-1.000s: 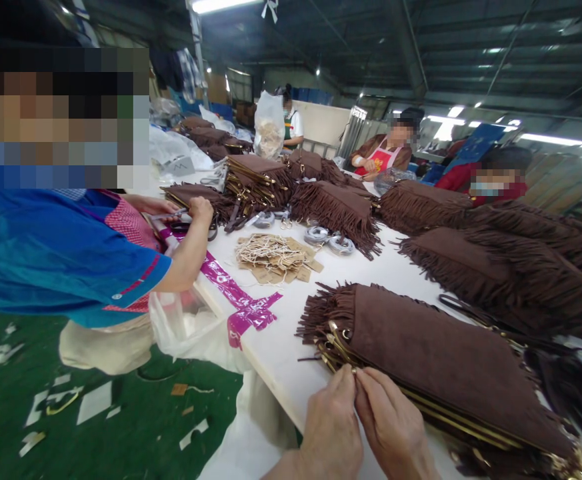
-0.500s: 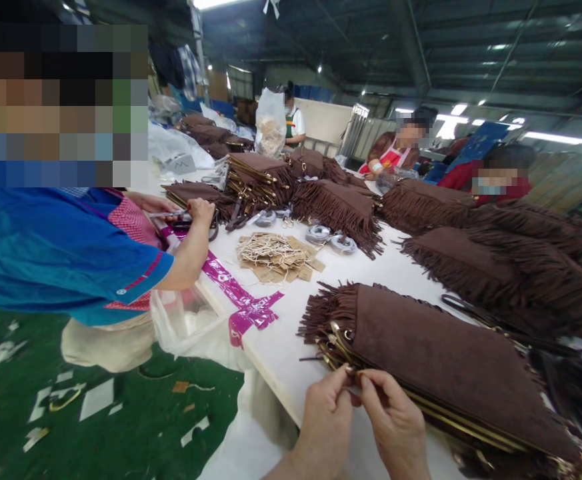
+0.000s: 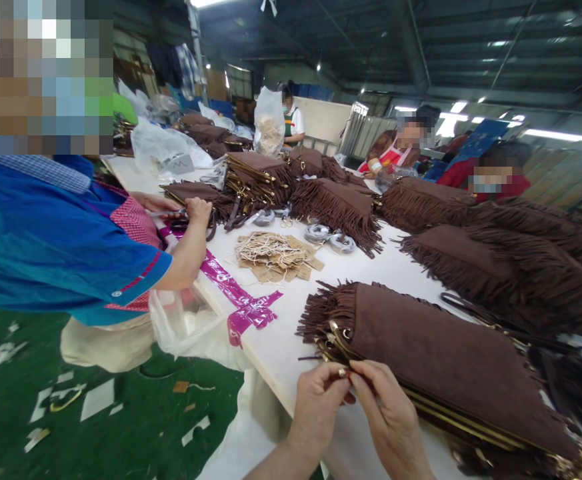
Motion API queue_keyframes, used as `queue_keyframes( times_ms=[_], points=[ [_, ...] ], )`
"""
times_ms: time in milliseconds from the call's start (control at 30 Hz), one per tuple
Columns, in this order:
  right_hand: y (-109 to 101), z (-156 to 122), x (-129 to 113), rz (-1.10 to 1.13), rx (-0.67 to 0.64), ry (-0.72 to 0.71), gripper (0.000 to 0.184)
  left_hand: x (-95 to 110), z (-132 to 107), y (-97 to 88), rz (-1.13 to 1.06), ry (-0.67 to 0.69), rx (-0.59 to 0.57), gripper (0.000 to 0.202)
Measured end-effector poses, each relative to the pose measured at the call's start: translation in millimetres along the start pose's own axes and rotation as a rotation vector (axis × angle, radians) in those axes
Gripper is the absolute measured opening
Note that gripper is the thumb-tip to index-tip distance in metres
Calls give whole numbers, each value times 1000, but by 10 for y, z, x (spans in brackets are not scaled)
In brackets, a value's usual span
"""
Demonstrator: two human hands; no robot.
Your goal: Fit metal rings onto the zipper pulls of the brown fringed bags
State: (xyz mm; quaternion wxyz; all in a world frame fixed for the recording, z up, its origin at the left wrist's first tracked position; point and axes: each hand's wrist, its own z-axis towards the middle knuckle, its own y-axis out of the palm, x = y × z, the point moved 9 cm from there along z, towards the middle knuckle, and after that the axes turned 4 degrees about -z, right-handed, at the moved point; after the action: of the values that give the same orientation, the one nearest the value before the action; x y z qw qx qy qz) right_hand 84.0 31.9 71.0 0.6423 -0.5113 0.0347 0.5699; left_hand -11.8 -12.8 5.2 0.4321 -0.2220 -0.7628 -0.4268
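At the near table edge, my left hand (image 3: 317,399) pinches a small gold-coloured metal piece (image 3: 342,373) between thumb and forefinger. My right hand (image 3: 385,408) meets it fingertip to fingertip, its thumb and forefinger pressed together on something small that the fingers hide. Just beyond both hands lies a stack of brown fringed bags (image 3: 435,353), with brassy zippers (image 3: 463,420) along its near side. Zipper ends (image 3: 341,337) with gold tips stick out at the stack's left corner, close to my fingertips.
A pile of tan tags with white strings (image 3: 275,257) sits mid-table, near purple tape (image 3: 251,310) stuck over the edge. More fringed bags (image 3: 471,267) are heaped behind. On the left, a co-worker in a blue shirt (image 3: 71,233) works with scissors.
My hands have shifted slightly, and the gold piece at my left fingertips shows more clearly. The co-worker at left has leaned back a little.
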Motion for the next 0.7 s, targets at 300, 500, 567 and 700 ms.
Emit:
queue_keyframes(
  times_ms=[300, 500, 567, 700],
  points=[
    [114, 155, -146, 42, -227, -99, 14, 7, 5, -8, 54, -1, -52, 14],
    [182, 167, -71, 19, -374, -54, 16, -21, 32, -8, 92, 8, -147, 14],
    [187, 164, -50, 2, -385, -42, 17, -18, 37, -12, 93, 0, -165, 14],
    [198, 141, -44, -30, -400, -51, 17, -19, 48, -11, 89, -7, -203, 13]
  ],
)
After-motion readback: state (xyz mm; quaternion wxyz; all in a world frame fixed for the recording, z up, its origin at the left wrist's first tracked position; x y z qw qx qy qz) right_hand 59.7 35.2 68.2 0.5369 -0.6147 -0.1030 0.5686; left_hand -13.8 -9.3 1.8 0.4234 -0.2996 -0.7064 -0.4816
